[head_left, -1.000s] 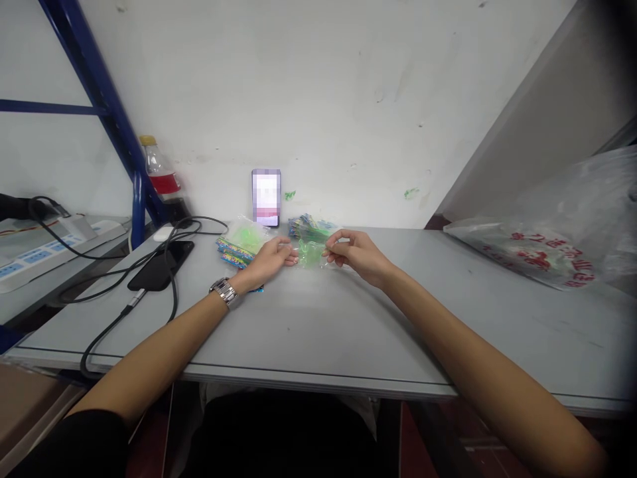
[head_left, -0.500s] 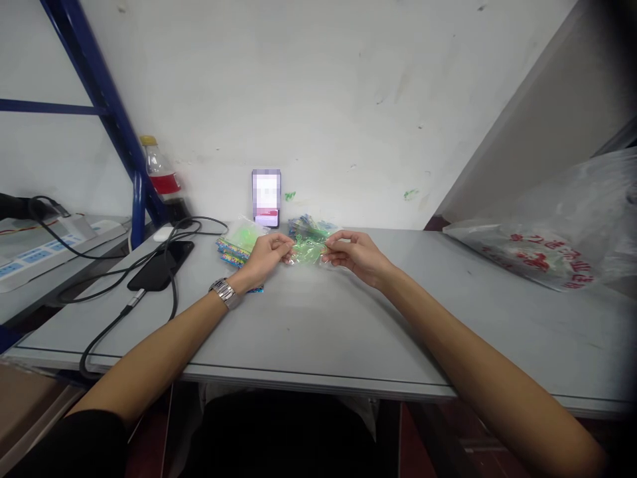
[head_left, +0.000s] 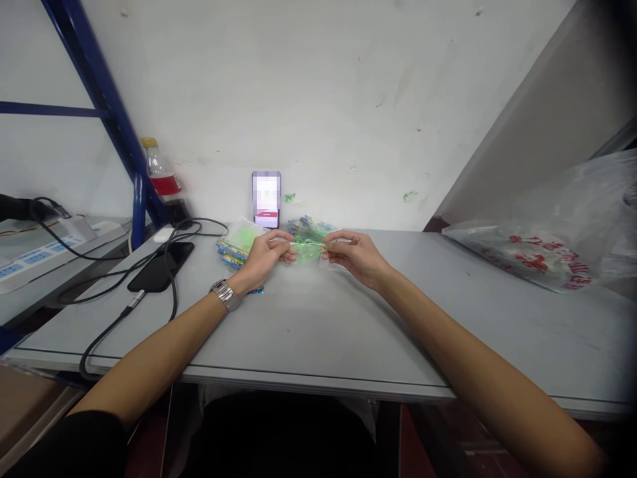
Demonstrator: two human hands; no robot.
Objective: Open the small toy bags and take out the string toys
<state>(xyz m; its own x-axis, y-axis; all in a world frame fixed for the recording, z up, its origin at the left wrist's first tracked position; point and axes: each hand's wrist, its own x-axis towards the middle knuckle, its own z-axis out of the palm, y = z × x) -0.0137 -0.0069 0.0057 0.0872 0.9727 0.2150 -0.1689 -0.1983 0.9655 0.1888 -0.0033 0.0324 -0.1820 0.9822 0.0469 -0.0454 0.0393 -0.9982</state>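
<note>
Between my two hands a clear plastic bag with green contents [head_left: 308,251] is stretched just above the table. My left hand [head_left: 271,255] pinches its left edge, and my right hand [head_left: 351,255] pinches the right edge. What the green contents are is too small to make out. Left of my left hand lies a pile of clear packets with green inside and blue patterned strips [head_left: 233,252], partly covered by that hand. Behind the held bag sits another heap of blue and green packets [head_left: 311,224].
An upright phone [head_left: 267,199] leans on the wall. To the left are a black phone [head_left: 162,267] with cables, a cola bottle [head_left: 164,179] and a power strip [head_left: 60,249]. A white plastic bag [head_left: 552,232] with red print lies at the right.
The bag between my hands has folded or tilted, so its top edge now shows as a narrow bright line. Both hands stay nearly in place.
</note>
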